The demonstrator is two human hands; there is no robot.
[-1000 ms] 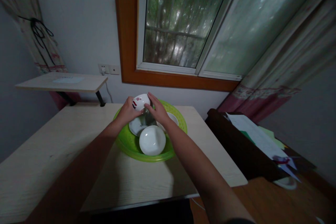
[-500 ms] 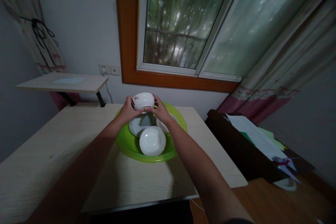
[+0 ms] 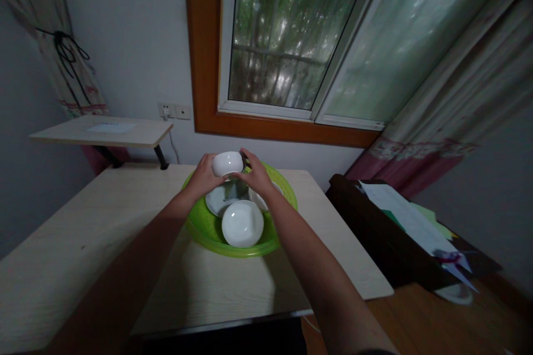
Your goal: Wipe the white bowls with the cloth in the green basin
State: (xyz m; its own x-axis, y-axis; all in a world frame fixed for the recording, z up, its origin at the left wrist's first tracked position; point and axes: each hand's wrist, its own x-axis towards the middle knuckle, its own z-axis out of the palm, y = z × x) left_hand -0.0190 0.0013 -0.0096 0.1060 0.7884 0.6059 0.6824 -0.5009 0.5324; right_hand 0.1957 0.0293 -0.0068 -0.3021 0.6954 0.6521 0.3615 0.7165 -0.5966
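Between my two hands a white bowl (image 3: 227, 163) is held up over the far part of a green basin (image 3: 204, 228). My left hand (image 3: 204, 175) grips its left side, and my right hand (image 3: 256, 173) has its right side, thumbs toward me. Under the held bowl, a white dish (image 3: 216, 199) with a greyish patch lies in the basin. Nearest to me in the basin sits another white bowl (image 3: 242, 224), its inside showing. A third white bowl (image 3: 256, 198) is at the right, partly hidden behind my right wrist.
The basin stands on a pale wooden table (image 3: 137, 205). At the back left is a small raised shelf (image 3: 104, 132) with a paper on it. A window (image 3: 283, 39) lies behind. Right of the table, a dark cabinet (image 3: 375, 233) carries papers.
The held bowl has turned in my hands: the red pattern that faced me on its left is out of sight, and plain white shows. The dishes in the basin stay put.
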